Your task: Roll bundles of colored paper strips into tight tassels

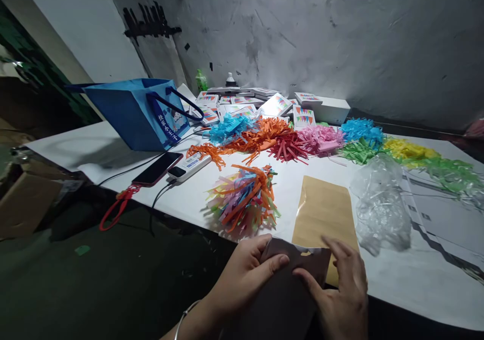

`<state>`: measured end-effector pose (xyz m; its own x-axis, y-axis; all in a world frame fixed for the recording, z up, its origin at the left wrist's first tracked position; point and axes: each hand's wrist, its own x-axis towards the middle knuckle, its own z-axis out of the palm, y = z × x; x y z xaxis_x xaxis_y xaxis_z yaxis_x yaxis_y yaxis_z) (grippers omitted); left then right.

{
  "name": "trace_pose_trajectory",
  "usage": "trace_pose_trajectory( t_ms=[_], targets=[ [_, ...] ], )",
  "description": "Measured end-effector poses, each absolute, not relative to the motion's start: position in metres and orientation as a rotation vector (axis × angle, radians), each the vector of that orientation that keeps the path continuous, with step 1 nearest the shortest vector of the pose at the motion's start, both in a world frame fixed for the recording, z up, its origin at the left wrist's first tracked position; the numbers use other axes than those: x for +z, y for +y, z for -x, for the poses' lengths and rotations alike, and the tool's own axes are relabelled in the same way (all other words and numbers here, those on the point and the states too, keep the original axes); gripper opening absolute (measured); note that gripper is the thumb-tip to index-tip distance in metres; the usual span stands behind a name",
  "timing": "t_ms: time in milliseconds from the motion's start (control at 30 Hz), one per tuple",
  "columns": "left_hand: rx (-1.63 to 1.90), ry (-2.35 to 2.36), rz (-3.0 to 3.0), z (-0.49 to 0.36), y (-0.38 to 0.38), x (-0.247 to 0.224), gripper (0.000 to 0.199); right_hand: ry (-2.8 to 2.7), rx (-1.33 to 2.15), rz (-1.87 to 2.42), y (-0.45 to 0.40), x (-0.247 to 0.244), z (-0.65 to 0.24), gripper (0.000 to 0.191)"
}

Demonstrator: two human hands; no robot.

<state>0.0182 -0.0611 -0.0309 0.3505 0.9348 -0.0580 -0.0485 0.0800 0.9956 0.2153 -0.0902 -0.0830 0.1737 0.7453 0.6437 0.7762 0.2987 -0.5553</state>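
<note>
My left hand (251,269) is closed on the upper left edge of a dull brown paper envelope (282,299), thumb in front and fingers behind. The envelope lies in shadow in front of the table edge, with a small light patch near its top. My right hand (342,284) holds its right side, the thumb against the front and the slightly blurred fingers by the upper right corner. Just beyond, a tan kraft envelope (321,209) lies flat on the table. A mixed bundle of coloured paper strips (245,196) sits ahead of my left hand.
Colour-sorted paper strips (264,133) run across the white table (280,173), with printed boxes (276,105) behind. To the left are a blue bag (132,113), a phone (159,168) and a cabled white device (189,166). Crumpled clear plastic (381,209) lies to the right.
</note>
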Motion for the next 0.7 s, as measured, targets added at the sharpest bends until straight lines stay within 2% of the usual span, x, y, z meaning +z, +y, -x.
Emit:
trace_pose_trajectory(
  t_ms=[100,167,233,333,433,567,700],
  targets=[
    [0.897,0.904,-1.201,-0.018,-0.059,-0.031,0.038,-1.435,0.199,1.321,-0.088,-0.085,-0.211,0.028],
    [0.899,0.872,-1.134,-0.018,-0.058,-0.031,0.035,-1.361,0.379,1.300,-0.088,-0.084,-0.209,0.022],
    [0.917,0.818,-1.048,-0.019,-0.058,-0.031,0.032,-1.334,0.454,1.317,-0.090,-0.081,-0.207,0.034],
    [0.942,0.775,-0.973,-0.019,-0.057,-0.033,0.032,-1.281,0.517,1.387,-0.093,-0.081,-0.203,0.077],
    [0.953,0.821,-0.939,-0.018,-0.057,-0.037,0.034,-1.277,0.545,1.457,-0.096,-0.087,-0.198,0.099],
    [0.968,0.850,-0.902,-0.013,-0.057,-0.037,0.036,-1.304,0.537,1.490,-0.108,-0.098,-0.194,0.108],
    [1.094,0.950,-0.809,-0.002,-0.061,-0.022,0.037,-1.271,0.825,1.246,-0.134,-0.103,-0.200,0.096]
  ],
)
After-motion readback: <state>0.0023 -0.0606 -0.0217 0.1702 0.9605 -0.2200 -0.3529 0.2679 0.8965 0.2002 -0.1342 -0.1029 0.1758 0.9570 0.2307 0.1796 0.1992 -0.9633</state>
